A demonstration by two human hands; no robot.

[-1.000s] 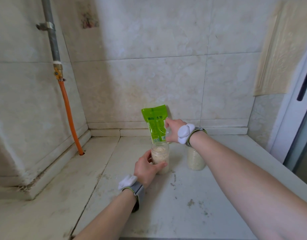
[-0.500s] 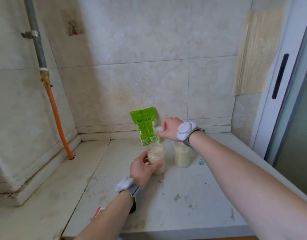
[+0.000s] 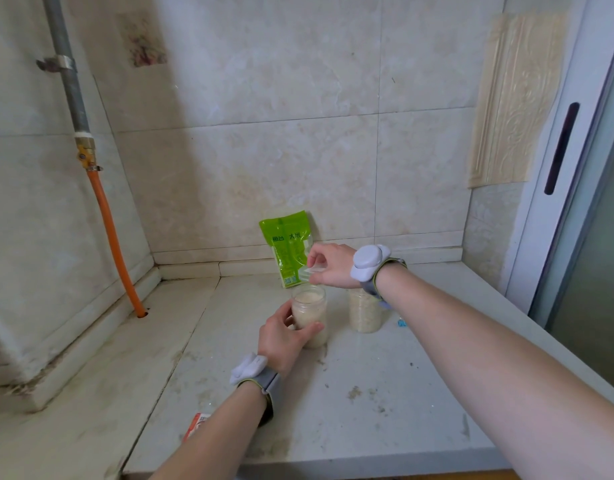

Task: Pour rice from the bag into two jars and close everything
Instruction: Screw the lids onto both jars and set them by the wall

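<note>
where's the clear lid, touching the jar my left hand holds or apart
Apart. The head view shows the lid, pinched by the right hand, above the jar mouth, with green bag visible between.

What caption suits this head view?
The left hand steadies the open rice jar; the right hand holds a clear lid above it.

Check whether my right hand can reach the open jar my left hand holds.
Probably yes: the right hand, pinching a clear lid, is just above the mouth of the jar with nothing between, and the left hand grips only its side.
</note>
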